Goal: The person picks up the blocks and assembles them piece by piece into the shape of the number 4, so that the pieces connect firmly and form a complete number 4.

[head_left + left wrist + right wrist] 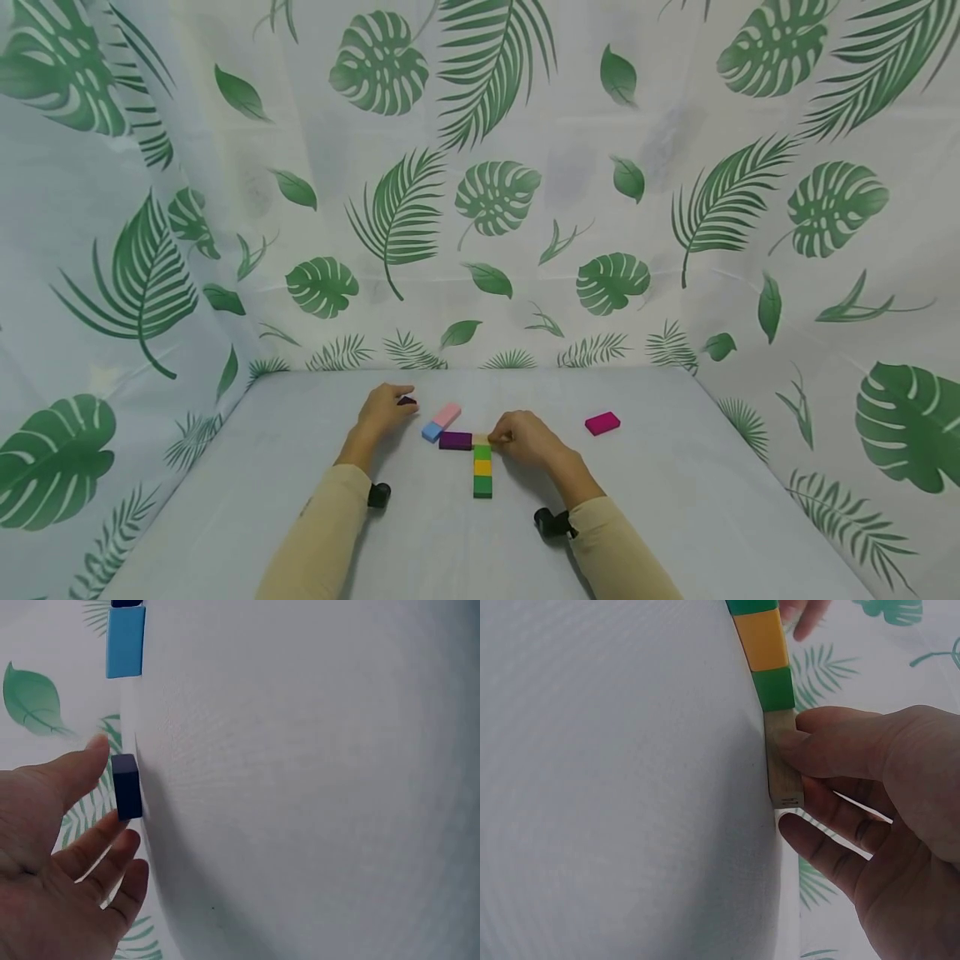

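Observation:
My right hand [525, 437] pinches a plain wooden block [784, 772], thumb on its near face and fingers behind. In the head view this block lies between a purple block [455, 441] and my fingertips. Below it, a light green block [482, 452], a yellow block [482, 468] and a dark green block [482, 487] form a column. My left hand [384, 408] surrounds a dark navy-looking block [127, 787] with thumb and fingers spread. The thumb appears apart from it; whether the index fingertip touches its end I cannot tell.
A pink block [447, 414] and a blue block [432, 431] lie end to end at a slant, beside the purple block. A magenta block [602, 423] lies alone at the right. Leaf-patterned cloth walls [555, 333] border the white tabletop [420, 550].

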`<state>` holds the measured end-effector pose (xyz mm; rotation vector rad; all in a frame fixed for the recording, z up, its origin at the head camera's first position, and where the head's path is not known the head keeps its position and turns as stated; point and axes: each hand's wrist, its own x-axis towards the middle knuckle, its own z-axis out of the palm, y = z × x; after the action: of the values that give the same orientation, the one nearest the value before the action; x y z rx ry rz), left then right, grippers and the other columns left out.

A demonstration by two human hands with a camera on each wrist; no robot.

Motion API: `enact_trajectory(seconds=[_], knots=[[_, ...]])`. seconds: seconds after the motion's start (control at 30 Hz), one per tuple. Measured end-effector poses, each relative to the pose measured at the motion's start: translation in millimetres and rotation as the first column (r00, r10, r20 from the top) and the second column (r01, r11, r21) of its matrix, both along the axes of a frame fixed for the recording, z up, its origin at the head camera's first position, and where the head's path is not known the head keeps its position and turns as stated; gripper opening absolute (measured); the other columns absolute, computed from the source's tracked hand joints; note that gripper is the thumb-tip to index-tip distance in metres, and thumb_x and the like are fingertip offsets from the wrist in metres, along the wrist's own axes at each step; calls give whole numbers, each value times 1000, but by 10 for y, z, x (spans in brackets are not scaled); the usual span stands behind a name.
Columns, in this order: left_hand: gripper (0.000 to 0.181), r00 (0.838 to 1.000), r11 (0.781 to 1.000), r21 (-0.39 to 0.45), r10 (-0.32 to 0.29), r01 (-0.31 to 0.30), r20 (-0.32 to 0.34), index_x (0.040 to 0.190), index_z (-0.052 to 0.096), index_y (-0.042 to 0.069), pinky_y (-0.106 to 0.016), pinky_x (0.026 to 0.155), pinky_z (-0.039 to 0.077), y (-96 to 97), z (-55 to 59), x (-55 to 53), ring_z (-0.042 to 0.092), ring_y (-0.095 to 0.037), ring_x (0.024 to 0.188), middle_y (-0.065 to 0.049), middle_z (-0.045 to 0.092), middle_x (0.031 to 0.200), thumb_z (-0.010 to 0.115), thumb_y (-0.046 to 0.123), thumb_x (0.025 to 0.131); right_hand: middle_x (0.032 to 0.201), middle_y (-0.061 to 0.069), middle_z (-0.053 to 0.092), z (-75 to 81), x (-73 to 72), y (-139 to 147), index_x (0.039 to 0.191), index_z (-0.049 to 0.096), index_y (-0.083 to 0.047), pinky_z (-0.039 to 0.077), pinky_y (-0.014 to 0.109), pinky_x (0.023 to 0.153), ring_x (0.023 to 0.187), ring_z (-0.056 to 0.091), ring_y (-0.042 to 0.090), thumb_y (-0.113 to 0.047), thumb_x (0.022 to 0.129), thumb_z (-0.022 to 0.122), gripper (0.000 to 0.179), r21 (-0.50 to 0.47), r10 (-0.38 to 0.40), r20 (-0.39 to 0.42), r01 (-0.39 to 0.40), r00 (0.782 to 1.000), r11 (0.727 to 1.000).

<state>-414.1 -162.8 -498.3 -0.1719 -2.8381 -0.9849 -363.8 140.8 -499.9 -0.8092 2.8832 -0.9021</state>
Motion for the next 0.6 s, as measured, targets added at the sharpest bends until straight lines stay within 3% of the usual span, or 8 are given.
enact_trajectory(seconds=[0.3,0.6], knots=[[40,1000,1000,-8,4,-4,11,134,70,7,-54,112,44,-8,-16,8,58,-42,130,-26,65,135,76,20,96,98,0,77,16,5,-4,103,84,-8,58,45,94,98,69,19,-2,93,74,15,-2,0,7,0,1000,1000],[35,1000,1000,17,-10,10,19,130,71,1,-52,112,46,-4,-44,-6,60,-39,131,-20,69,133,73,11,96,99,1,77,21,-3,4,103,84,-8,58,45,94,97,69,19,-2,93,74,15,1,3,10,-3,1000,1000]])
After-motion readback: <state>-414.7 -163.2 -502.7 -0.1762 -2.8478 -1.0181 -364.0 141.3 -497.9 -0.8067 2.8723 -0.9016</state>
